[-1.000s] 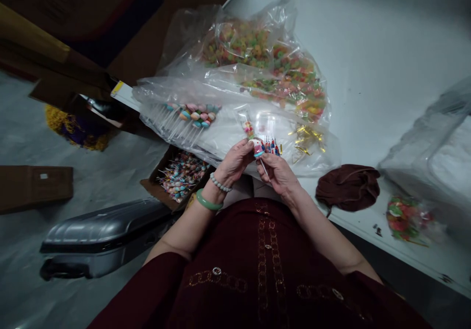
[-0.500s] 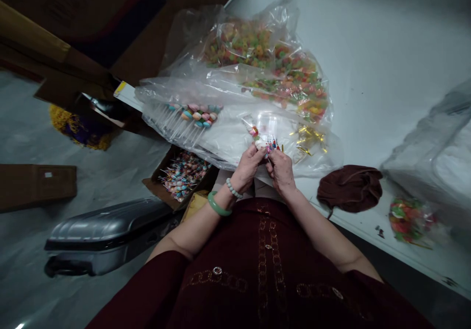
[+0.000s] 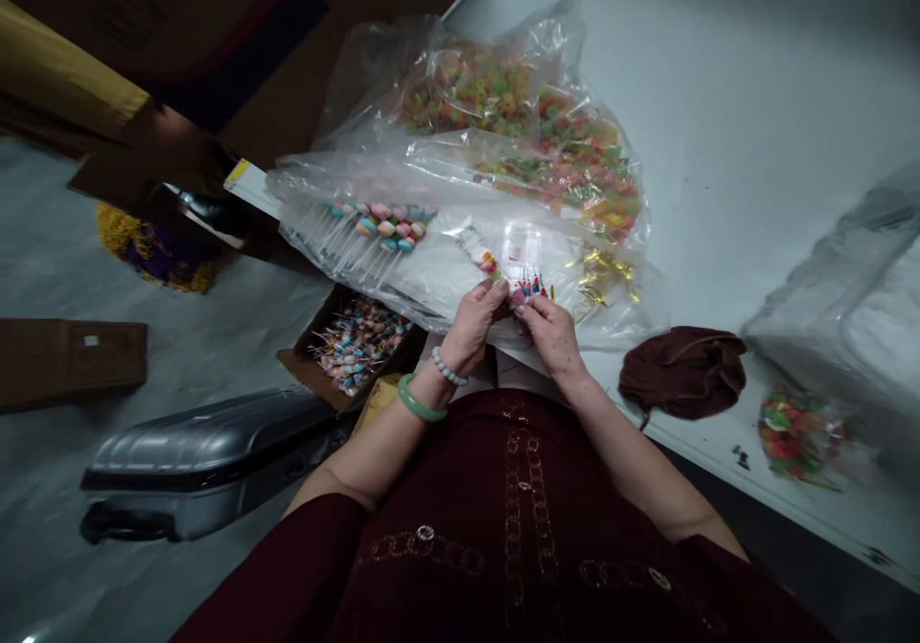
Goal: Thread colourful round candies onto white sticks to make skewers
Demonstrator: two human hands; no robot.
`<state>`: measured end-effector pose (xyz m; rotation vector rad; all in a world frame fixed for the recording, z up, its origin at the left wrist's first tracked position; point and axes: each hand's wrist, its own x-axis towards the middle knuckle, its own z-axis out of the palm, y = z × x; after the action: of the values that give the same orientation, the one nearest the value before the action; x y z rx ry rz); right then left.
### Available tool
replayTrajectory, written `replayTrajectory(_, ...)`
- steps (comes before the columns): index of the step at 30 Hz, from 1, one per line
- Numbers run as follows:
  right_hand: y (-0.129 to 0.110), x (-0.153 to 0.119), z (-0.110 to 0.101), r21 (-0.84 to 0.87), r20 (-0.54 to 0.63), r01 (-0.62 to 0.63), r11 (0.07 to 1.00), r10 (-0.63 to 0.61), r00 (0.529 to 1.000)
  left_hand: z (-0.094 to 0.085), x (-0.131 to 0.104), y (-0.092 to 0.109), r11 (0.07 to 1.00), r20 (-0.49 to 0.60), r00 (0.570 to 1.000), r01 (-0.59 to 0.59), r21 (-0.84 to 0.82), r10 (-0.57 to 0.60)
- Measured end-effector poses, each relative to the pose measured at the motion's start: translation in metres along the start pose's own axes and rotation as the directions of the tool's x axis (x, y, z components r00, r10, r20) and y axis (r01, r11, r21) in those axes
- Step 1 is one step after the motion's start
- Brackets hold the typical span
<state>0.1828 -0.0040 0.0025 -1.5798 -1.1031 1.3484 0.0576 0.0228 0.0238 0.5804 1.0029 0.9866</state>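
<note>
My left hand (image 3: 475,325), with a green bangle and a beaded bracelet at the wrist, pinches a candy skewer (image 3: 489,264) in a clear printed wrapper. The wrapped end points up and left, past my fingertips. Close by on the right, my right hand (image 3: 555,338) has thumb and finger pinched at the skewer's lower end, where a small pinkish piece shows. Just beyond my fingers lie several small red and blue printed pieces (image 3: 532,285). Gold twist ties (image 3: 608,277) are to their right. Candy lollipops (image 3: 392,226) on white sticks lie in rows at left.
A large clear bag of colourful gummy rings (image 3: 503,97) covers the table (image 3: 719,145) ahead. Below left, an open carton (image 3: 359,341) holds many wrapped candies beside a grey suitcase (image 3: 208,451). A brown cloth (image 3: 682,372) and a small candy bag (image 3: 791,432) lie right.
The wrapped candy has shifted left and toward me and shows more of its wrapper. My left hand has moved slightly left; the hands are a little farther apart.
</note>
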Motion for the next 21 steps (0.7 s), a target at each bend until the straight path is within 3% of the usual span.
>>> replayTrajectory(3,0.002,0.001,0.004,0.034,-0.029,-0.017,0.999,0.018,0.999,0.002,-0.003,-0.007,0.998,-0.012,0.999,-0.046,0.053,0.047)
replayTrajectory(6,0.000,0.000,0.007,-0.204,-0.169,0.073,0.976,-0.108,0.980,0.006,-0.006,-0.017,0.998,-0.060,0.997,-0.051,0.027,0.052)
replayTrajectory(10,-0.004,-0.002,0.006,-0.539,-0.197,0.123,0.833,-0.266,0.944,0.009,-0.007,-0.021,0.999,-0.084,0.996,-0.010,-0.048,0.006)
replayTrajectory(15,-0.001,-0.006,0.001,-0.752,-0.155,0.240,0.614,-0.519,0.841,0.003,-0.007,-0.010,0.991,-0.077,0.994,0.069,-0.116,-0.078)
replayTrajectory(17,0.000,-0.010,0.001,-0.780,-0.102,0.287,0.557,-0.565,0.819,-0.001,-0.005,-0.005,0.987,-0.069,0.995,0.067,-0.146,-0.078)
replayTrajectory(19,-0.001,-0.015,0.002,-0.730,-0.072,0.331,0.598,-0.549,0.833,-0.006,-0.002,-0.002,0.983,-0.056,0.995,0.068,-0.170,-0.079)
replayTrajectory(21,-0.004,-0.021,0.004,-0.584,-0.092,0.324,0.744,-0.458,0.884,-0.009,0.002,0.001,0.977,-0.035,0.995,0.090,-0.192,-0.098)
